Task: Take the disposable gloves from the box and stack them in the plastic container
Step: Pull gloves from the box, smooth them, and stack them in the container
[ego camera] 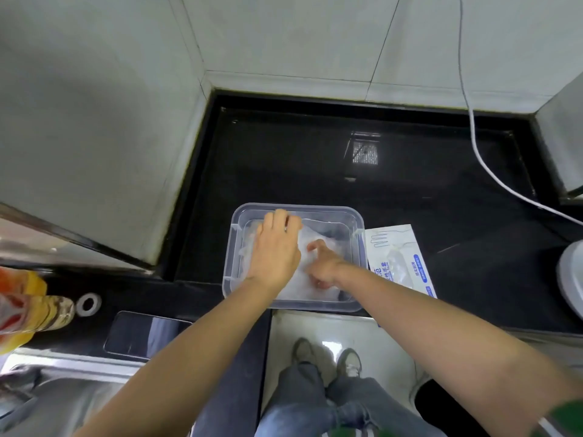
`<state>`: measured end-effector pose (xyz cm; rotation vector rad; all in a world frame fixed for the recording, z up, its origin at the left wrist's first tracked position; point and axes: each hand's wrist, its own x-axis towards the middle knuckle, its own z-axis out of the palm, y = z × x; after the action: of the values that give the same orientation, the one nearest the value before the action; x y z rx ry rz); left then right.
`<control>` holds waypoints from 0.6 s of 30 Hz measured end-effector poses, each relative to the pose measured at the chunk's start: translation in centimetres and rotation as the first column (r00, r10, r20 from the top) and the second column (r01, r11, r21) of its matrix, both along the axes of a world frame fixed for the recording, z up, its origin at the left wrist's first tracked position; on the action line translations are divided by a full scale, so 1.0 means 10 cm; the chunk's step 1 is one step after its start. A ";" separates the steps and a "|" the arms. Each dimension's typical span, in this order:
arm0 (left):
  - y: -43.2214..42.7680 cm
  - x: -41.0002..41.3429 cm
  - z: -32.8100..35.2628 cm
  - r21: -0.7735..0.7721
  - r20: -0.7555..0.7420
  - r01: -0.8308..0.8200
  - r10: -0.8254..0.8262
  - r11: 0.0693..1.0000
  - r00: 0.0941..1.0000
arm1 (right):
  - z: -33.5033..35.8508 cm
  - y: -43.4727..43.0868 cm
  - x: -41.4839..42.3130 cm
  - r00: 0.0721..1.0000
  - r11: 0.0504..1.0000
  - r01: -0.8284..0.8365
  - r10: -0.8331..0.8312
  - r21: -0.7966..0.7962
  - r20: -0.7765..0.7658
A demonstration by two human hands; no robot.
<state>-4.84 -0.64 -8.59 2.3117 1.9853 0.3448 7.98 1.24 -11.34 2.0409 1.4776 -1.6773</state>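
Countertop (pixel 315 171): one box (pixel 402 247), one container (pixel 356 305), left hand (pixel 277 249), right hand (pixel 322 264) inside.

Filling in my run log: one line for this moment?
stage: stacking | left hand: flat on gloves in container | right hand: on gloves, grip unclear | box: right of container

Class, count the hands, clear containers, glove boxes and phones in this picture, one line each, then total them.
2 hands: left hand, right hand
1 container
1 glove box
1 phone
Total: 5
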 end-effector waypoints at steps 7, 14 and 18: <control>0.04 -0.02 -0.23 -0.792 -0.021 -0.115 0.161 0.599 0.987 | -0.01 0.00 0.06 1.000 0.998 0.020 -0.021 -0.064 -0.008; -0.05 -0.18 -0.33 -0.769 -0.094 -0.204 0.208 0.606 0.974 | -0.06 0.00 0.01 0.998 0.993 0.065 -0.063 -0.099 0.022; -0.02 -0.16 -0.21 -0.754 -0.135 -0.209 0.164 0.623 0.977 | 0.14 0.05 0.05 0.993 0.993 -0.118 0.118 -0.014 -0.007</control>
<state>-6.40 -0.84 -10.71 1.5704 1.8604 -0.4926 8.46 1.76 -9.90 1.9020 1.5501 -1.6454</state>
